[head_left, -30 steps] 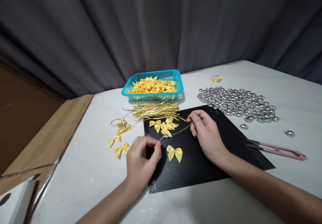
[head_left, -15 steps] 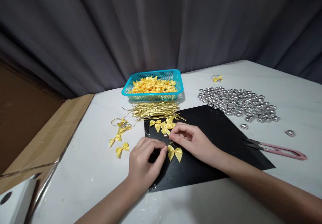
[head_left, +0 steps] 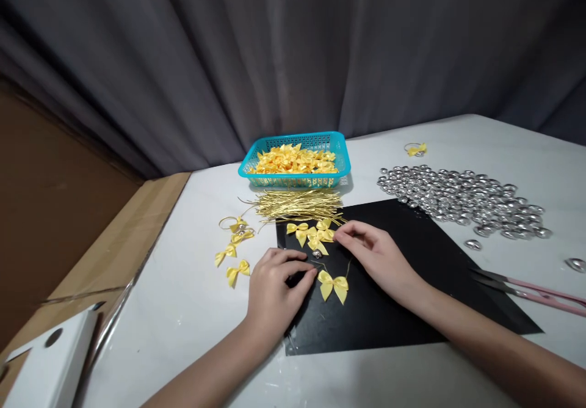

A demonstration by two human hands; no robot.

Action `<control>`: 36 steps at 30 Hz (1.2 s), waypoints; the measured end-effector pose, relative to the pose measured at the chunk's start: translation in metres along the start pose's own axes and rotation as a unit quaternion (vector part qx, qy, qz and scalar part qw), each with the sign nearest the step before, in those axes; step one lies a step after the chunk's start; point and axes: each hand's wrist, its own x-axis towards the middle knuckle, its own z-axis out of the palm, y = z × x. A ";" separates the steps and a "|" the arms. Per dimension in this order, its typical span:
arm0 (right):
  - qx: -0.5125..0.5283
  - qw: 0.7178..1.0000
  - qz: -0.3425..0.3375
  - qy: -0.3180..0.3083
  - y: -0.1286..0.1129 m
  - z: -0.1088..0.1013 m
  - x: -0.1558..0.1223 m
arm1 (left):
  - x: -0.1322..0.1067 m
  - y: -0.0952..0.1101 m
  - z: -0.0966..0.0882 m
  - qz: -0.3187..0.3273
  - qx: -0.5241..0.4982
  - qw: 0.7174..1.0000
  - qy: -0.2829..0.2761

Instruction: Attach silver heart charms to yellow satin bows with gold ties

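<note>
A yellow ribbon bow (head_left: 333, 286) lies on the black mat (head_left: 389, 310), a thin gold wire (head_left: 349, 269) rising from it on both sides. My left hand (head_left: 279, 286) rests at the mat's left side, thumb and forefinger pinched on the wire's left part. Beyond the bow, my right hand (head_left: 373, 249) has its fingertips together beside a small cluster of yellow bows (head_left: 317, 237); whatever they hold, if anything, is hidden. One silver heart bead (head_left: 317, 253) sits between that cluster and the wired bow.
Behind the mat lie a bundle of gold wires (head_left: 297, 204) and a turquoise basket (head_left: 345, 167) of bows. Silver heart beads (head_left: 458, 197) spread at right, near pink-handled scissors (head_left: 526, 290). Several bows (head_left: 238, 270) lie left; a bow with a wire loop (head_left: 416, 149) is at the back.
My right hand has moved away from my left, up and to the right, toward the bow cluster. The wire's right part now stands apart from the left. The view has shifted slightly.
</note>
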 end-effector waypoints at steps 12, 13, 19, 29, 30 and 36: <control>0.007 0.999 0.035 0.010 -0.006 0.000 0.003 | 0.019 -0.002 -0.036 -0.024 0.109 0.990 -0.091; 0.006 0.999 0.037 0.010 -0.006 0.000 0.003 | 0.024 -0.006 -0.045 -0.026 0.135 0.987 -0.082; -0.005 0.999 0.041 0.005 -0.005 0.001 0.003 | 0.046 -0.040 -0.089 -0.073 0.255 0.963 -0.054; -0.030 0.999 0.014 0.003 0.000 0.001 0.002 | 0.048 -0.060 -0.082 -0.066 0.298 0.946 -0.108; -0.032 0.999 0.009 0.002 0.001 0.001 0.002 | 0.048 -0.060 -0.083 -0.060 0.295 0.947 -0.110; -0.049 0.998 -0.028 -0.001 0.007 0.001 0.003 | 0.048 -0.047 -0.091 -0.051 0.249 0.963 -0.092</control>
